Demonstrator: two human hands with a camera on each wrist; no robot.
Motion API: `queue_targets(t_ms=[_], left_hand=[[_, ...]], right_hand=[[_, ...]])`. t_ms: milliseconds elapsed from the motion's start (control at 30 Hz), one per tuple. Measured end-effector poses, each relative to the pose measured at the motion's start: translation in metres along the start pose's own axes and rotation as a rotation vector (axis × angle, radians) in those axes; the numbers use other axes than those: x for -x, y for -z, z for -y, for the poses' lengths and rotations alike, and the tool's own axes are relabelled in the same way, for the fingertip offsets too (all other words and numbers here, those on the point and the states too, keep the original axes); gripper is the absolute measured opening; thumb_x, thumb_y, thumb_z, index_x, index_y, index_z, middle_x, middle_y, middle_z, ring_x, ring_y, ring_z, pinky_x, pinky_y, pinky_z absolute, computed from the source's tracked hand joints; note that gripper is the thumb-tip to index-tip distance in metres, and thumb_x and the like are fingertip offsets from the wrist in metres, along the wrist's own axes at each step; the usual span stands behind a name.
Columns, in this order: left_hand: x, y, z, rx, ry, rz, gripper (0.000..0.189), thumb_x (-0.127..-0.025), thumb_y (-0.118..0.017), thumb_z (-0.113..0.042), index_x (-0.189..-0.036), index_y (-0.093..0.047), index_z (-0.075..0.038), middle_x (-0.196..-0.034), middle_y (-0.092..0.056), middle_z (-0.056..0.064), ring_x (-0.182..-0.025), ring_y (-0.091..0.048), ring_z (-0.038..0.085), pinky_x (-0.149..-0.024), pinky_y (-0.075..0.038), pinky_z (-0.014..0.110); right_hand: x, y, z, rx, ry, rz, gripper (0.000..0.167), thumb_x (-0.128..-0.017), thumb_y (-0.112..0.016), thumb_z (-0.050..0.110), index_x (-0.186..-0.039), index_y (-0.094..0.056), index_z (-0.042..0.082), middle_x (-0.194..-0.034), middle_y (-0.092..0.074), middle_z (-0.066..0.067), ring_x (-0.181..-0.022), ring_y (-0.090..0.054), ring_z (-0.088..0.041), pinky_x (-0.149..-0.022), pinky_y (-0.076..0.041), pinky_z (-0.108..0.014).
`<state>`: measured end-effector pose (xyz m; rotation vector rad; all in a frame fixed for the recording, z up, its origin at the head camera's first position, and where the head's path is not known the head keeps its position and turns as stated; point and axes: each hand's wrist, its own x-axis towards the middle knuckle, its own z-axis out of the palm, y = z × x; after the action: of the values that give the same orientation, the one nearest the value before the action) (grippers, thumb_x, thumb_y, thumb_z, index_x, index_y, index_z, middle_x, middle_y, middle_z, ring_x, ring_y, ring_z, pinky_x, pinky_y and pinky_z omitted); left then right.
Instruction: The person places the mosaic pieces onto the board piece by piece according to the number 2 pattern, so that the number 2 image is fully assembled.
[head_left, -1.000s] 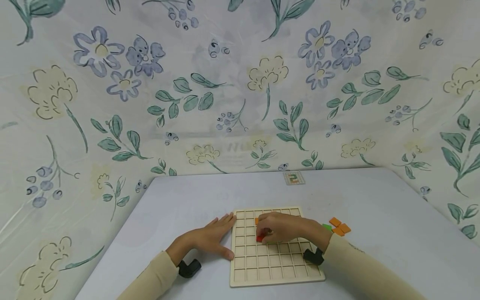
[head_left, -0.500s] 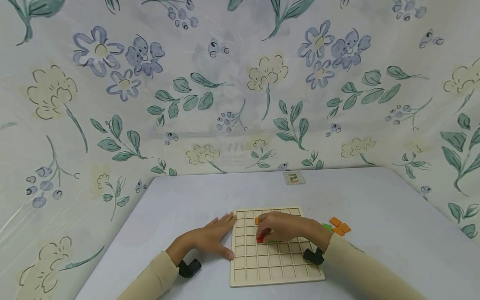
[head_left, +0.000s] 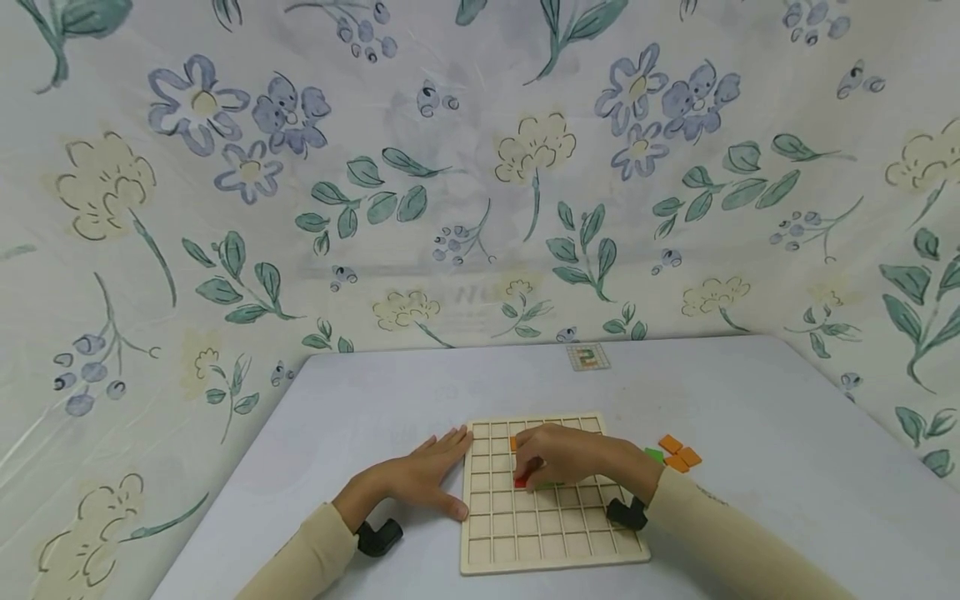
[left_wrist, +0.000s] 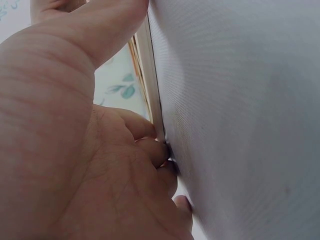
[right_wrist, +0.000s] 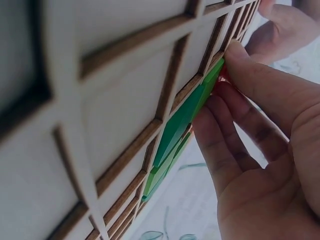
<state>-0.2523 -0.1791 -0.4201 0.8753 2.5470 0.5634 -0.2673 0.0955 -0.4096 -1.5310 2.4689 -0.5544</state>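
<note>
A pale wooden grid board [head_left: 555,546] lies on the white table. My right hand [head_left: 558,454] reaches over it in the head view, thumb and fingers pinching a small red square tile [head_left: 521,482] at a cell left of the middle. Most of that tile is hidden by the fingers. In the right wrist view, a light green tile [right_wrist: 213,80] and a dark green tile [right_wrist: 180,127] sit in cells beside the fingertips. An orange tile [head_left: 513,443] shows just behind the hand. My left hand [head_left: 423,482] rests on the table, fingers spread, fingertips and thumb against the board's left edge.
Several loose orange tiles [head_left: 689,456] and a green tile [head_left: 655,455] lie right of the board, near the right forearm. A small gridded pattern card [head_left: 588,357] lies at the table's far side. A floral sheet [head_left: 480,208] hangs behind the table.
My right fingers shift slightly over the red tile, and a little less of it shows now. My left hand and the board stay where they were.
</note>
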Motion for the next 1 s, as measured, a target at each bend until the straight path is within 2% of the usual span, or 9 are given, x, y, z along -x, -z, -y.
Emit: queue_targets(t_ms=[400,600,800,1000], left_hand=[[-0.001,-0.001,-0.001,-0.003,0.022,-0.001,0.113,-0.081,-0.079,-0.049,-0.159,-0.013,0.002,-0.168,-0.006,0.02,-0.157,-0.004,0.034,-0.126,-0.004,0.055],[0.0,0.0,-0.001,-0.012,0.022,0.0,0.113,-0.081,-0.078,-0.049,-0.159,-0.013,0.001,-0.168,-0.007,0.02,-0.157,-0.005,0.034,-0.126,-0.004,0.055],[-0.002,-0.001,-0.001,-0.013,0.018,-0.005,0.114,-0.081,-0.079,-0.049,-0.159,-0.013,0.002,-0.168,-0.007,0.02,-0.157,-0.005,0.034,-0.126,-0.004,0.055],[-0.002,-0.001,-0.001,-0.004,0.019,-0.01,0.115,-0.08,-0.079,-0.05,-0.158,-0.013,0.003,-0.167,-0.007,0.021,-0.157,-0.005,0.035,-0.126,-0.005,0.056]], right_hand=[[0.002,0.001,0.002,0.015,-0.012,0.009,0.012,-0.088,-0.076,0.014,-0.099,-0.077,0.01,-0.09,-0.06,0.007,-0.079,-0.053,0.007,-0.074,-0.05,-0.009],[0.008,0.006,-0.003,0.002,-0.038,-0.044,0.021,-0.091,-0.074,0.017,-0.111,-0.075,0.01,-0.097,-0.065,0.005,-0.084,-0.054,0.003,-0.076,-0.052,-0.014],[0.031,0.031,-0.009,-0.036,-0.094,-0.138,0.02,-0.092,-0.073,0.015,-0.111,-0.074,0.008,-0.101,-0.069,-0.001,-0.088,-0.06,-0.001,-0.081,-0.056,-0.02],[0.069,0.051,-0.018,-0.014,-0.164,-0.193,0.019,-0.093,-0.072,0.015,-0.11,-0.073,0.008,-0.105,-0.071,-0.005,-0.093,-0.065,-0.006,-0.083,-0.057,-0.022]])
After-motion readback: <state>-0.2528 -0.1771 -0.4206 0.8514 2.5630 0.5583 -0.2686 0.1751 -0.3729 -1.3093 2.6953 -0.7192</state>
